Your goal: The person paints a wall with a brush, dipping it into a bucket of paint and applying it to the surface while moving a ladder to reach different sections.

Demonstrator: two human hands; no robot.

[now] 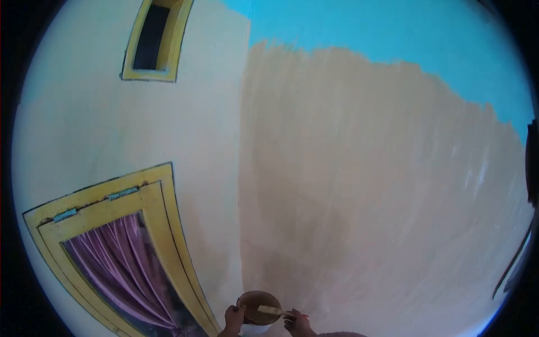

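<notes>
At the bottom of the head view, my left hand grips the left rim of a round bucket, its fingers closed on the edge. My right hand is closed around the handle of a brush, just right of the bucket. The brush lies level across the bucket's mouth, its pale head pointing left. The bucket's inside looks brown; its outside is whitish below the rim. Behind them rises a wall coated beige, with bright blue paint along the top in an uneven edge.
A yellow-framed window with a pink curtain stands at lower left. Above it is a small yellow-framed opening. The two walls meet at a vertical corner left of centre. Dark objects sit at the right edge.
</notes>
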